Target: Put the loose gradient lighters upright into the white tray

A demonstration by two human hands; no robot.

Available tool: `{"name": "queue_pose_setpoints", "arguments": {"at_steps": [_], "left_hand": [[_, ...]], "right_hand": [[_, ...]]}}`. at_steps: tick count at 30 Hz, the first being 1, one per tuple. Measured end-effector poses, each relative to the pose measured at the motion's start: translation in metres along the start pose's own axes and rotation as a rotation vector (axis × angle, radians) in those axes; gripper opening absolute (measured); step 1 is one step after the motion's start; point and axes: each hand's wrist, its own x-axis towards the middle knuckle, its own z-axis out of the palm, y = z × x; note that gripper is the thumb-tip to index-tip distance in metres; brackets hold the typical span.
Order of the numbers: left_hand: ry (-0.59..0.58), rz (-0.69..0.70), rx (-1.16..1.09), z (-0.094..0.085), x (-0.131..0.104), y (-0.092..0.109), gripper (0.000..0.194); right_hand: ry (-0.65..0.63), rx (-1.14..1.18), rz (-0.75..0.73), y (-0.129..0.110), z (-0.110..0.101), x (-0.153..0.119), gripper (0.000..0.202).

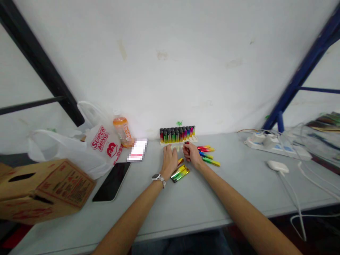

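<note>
Rows of colourful lighters (176, 135) with black tops stand upright in a white rack (162, 143) against the wall. My left hand (169, 160) rests at the rack's front left edge, its fingers stretched forward and nothing visible in them. Closed in a pinch, my right hand (191, 153) holds a lighter (186, 142) whose dark end shows above the fingers; the rest of it is hidden. Between my wrists lie a few loose lighters (180, 173), yellow and green. Right of my right hand, several more, including a green lighter (211, 162), lie on the table.
On the left are a cardboard box (62, 184), a white plastic bag (71, 148), an orange drink bottle (122, 131), a black phone (112, 182) and a blurred white item (137, 149). A power strip (277, 148) and white charger (277, 166) with cables occupy the right side.
</note>
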Motion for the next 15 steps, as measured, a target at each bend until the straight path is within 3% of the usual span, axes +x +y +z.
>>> {"name": "queue_pose_setpoints", "arguments": {"at_steps": [5, 10, 15], "left_hand": [[0.091, 0.11, 0.038, -0.001, 0.008, 0.019, 0.024], [0.107, 0.301, -0.002, -0.007, 0.015, 0.042, 0.021], [0.038, 0.245, -0.068, -0.014, 0.006, 0.04, 0.022]], "right_hand": [[0.126, -0.138, -0.123, 0.007, -0.004, -0.005, 0.05], [0.263, -0.422, -0.279, 0.012, -0.004, -0.005, 0.044], [0.292, -0.475, -0.303, 0.011, -0.004, -0.006, 0.034]]}}
